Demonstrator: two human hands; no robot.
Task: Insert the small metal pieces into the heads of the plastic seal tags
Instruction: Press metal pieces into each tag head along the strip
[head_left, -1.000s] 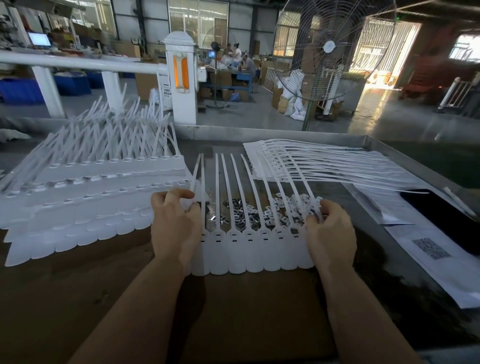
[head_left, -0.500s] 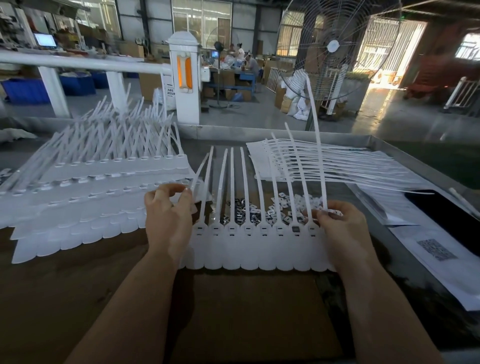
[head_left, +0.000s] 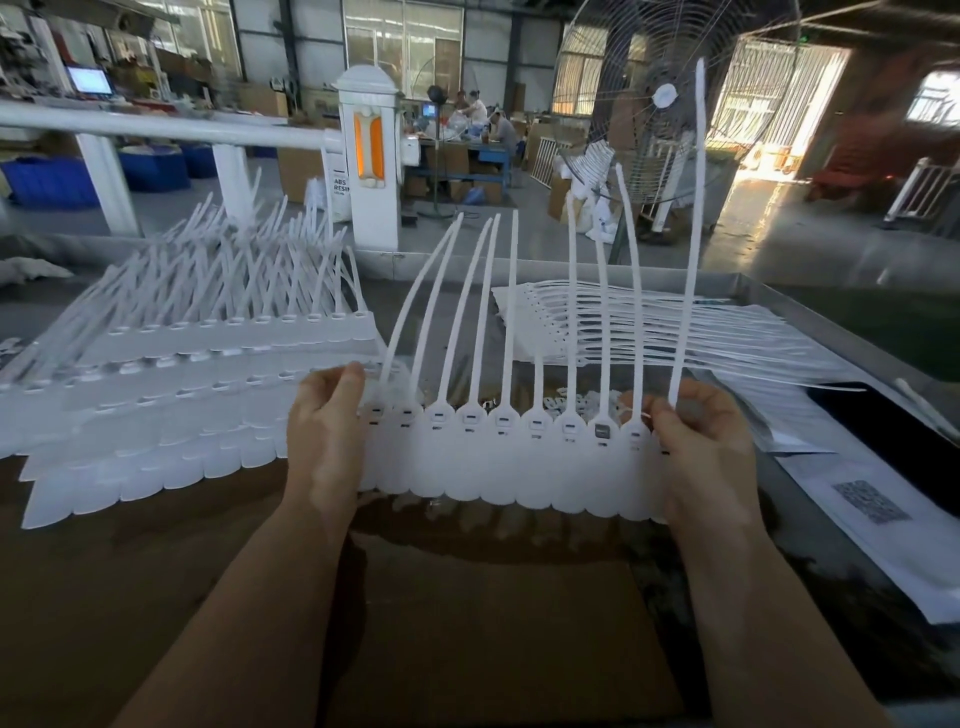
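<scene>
A joined strip of several white plastic seal tags (head_left: 498, 467) is lifted off the table, its long tails pointing up and away. My left hand (head_left: 324, 431) grips the strip's left end. My right hand (head_left: 701, 441) grips its right end, thumb near the last tail. One head near the right shows a dark metal piece (head_left: 602, 430); the other heads look white. A pile of small metal pieces (head_left: 566, 402) lies on the table behind the strip, partly hidden by it.
Overlapping rows of tag strips (head_left: 171, 395) cover the table's left side. A flat stack of strips (head_left: 649, 332) lies at the back right. Papers with a QR code (head_left: 872, 499) and a dark sheet sit at right. A raised metal rim (head_left: 831, 317) borders the table.
Both hands have raised the strip from the table and tilted it up, so the tails now stand upright. It has also come closer to me.
</scene>
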